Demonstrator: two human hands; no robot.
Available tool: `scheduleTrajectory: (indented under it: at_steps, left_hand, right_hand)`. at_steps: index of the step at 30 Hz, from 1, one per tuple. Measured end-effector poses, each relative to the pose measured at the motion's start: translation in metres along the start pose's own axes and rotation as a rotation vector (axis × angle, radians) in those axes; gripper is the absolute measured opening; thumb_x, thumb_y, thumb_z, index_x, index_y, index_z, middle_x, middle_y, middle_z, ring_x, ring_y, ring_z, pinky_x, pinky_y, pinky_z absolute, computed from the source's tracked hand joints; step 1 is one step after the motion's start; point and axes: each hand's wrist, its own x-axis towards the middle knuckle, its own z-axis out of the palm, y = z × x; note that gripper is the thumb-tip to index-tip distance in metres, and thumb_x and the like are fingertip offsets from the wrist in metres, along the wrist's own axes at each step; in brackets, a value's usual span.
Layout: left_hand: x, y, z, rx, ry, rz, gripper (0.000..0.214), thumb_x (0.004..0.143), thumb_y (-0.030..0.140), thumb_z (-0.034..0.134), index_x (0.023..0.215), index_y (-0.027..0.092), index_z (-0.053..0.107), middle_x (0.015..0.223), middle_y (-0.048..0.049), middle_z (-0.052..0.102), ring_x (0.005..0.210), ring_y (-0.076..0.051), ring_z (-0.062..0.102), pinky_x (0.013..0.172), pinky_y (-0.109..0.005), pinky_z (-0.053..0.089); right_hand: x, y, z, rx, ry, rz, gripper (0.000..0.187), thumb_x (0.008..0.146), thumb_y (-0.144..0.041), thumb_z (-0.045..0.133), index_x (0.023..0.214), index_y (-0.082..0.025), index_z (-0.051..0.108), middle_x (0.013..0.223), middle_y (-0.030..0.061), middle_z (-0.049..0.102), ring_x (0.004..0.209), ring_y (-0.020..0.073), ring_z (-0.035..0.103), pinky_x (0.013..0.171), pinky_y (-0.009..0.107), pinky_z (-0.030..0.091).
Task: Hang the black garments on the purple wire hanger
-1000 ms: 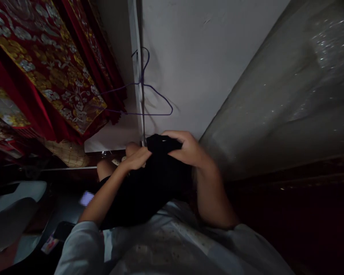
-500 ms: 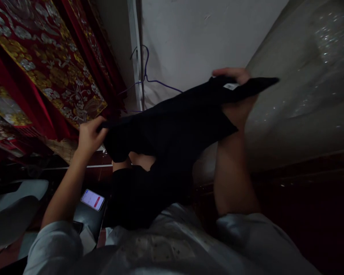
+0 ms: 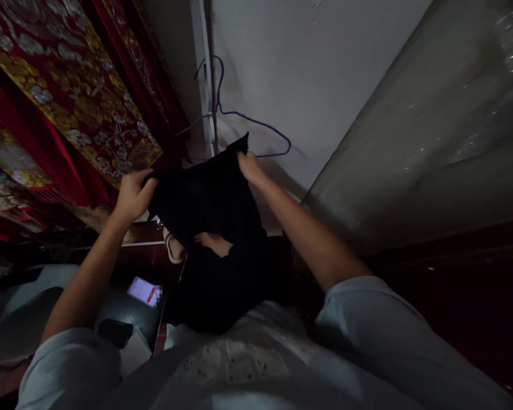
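A black garment (image 3: 205,193) is stretched between my two hands in front of my body; its exact kind is hard to make out in the dim light. My left hand (image 3: 134,193) pinches its upper left edge, thumb on the near side. At the upper right corner my right hand (image 3: 248,166) is closed on the cloth, and a pointed bit sticks up past the fingers. Bare skin of a leg shows below the cloth's lower edge. Just behind the garment, a purple wire hanger (image 3: 260,122) hangs by a metal upright, nothing on it.
Red drapes (image 3: 77,114) with gold and silver embroidery hang at the left. A lit phone (image 3: 144,291) lies on a dark stool (image 3: 128,313) by my left arm, near a dark flat object and something white. Clear plastic sheeting (image 3: 431,154) covers the right side.
My right hand has moved left and a little down, bringing the garment's right end inward, and the white label is out of sight. More of the hanger shows. My left hand has barely moved.
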Motion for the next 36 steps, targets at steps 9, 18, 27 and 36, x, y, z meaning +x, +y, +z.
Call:
scheduleTrajectory:
  at_steps: [9, 18, 27, 36]
  left_hand:
    - [0.001, -0.049, 0.049, 0.142, -0.169, 0.066, 0.013, 0.073, 0.017, 0.046, 0.072, 0.019, 0.059, 0.091, -0.0133, 0.071, 0.09, -0.027, 0.067, 0.089, -0.04, 0.053]
    - [0.074, 0.012, 0.07, -0.185, 0.086, 0.205, 0.045, 0.088, 0.014, 0.047, 0.129, 0.019, 0.062, 0.13, -0.0107, 0.068, 0.129, -0.026, 0.061, 0.118, -0.044, 0.042]
    - [0.098, 0.003, 0.072, -0.124, 0.048, 0.194, 0.02, 0.092, 0.018, 0.052, 0.105, 0.018, 0.068, 0.106, -0.0108, 0.067, 0.114, -0.027, 0.062, 0.105, -0.044, 0.046]
    - [0.114, -0.009, 0.057, -0.342, 0.029, -0.043, 0.025, 0.1, 0.02, 0.046, 0.088, 0.016, 0.067, 0.078, -0.0019, 0.061, 0.087, -0.016, 0.058, 0.086, -0.035, 0.049]
  right_hand:
    - [-0.019, 0.003, -0.088, -0.148, 0.161, -0.245, 0.045, 0.084, -0.03, 0.068, 0.053, -0.025, 0.036, 0.055, -0.0036, 0.03, 0.065, 0.0159, 0.05, 0.064, 0.03, 0.052]
    - [-0.055, -0.019, -0.075, -0.163, 0.106, -0.257, 0.042, 0.085, -0.025, 0.065, 0.054, -0.024, 0.037, 0.055, -0.003, 0.036, 0.063, 0.0164, 0.051, 0.064, 0.03, 0.051]
    - [-0.046, -0.039, -0.125, -0.157, 0.409, -0.473, 0.035, 0.084, -0.009, 0.062, 0.117, -0.022, 0.065, 0.134, 0.01, 0.065, 0.117, 0.0217, 0.062, 0.092, 0.035, 0.052]
    - [-0.016, -0.051, -0.185, 0.154, 0.079, -0.07, 0.014, 0.091, -0.006, 0.059, 0.089, -0.015, 0.069, 0.067, 0.0001, 0.064, 0.059, 0.01, 0.056, 0.066, 0.029, 0.047]
